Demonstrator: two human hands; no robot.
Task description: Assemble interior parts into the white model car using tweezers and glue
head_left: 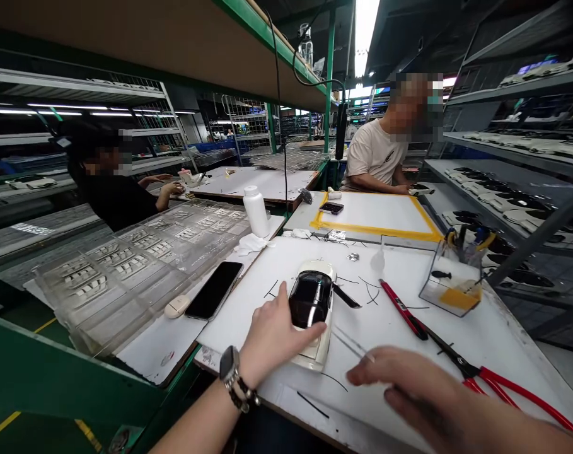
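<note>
A white model car [323, 277] with a black roof and windows stands on the white work board [262, 315]. My left hand [279, 334] lies over its left side and rear, thumb and fingers spread around the body. Right of the car, my right hand [399, 378] is pinched on thin tweezers [350, 343], whose tips point toward the car. A dark curved strip [347, 296] sticks out at the car's right side. Thin black strips [313, 404] are scattered on the board around it.
Red-handled pliers [470, 369] and a red cutter [402, 309] lie at the right, near a clear tool box [451, 284]. At the left are a phone [215, 290], a white bottle [256, 211] and a plastic parts tray [139, 252]. Two people sit further back.
</note>
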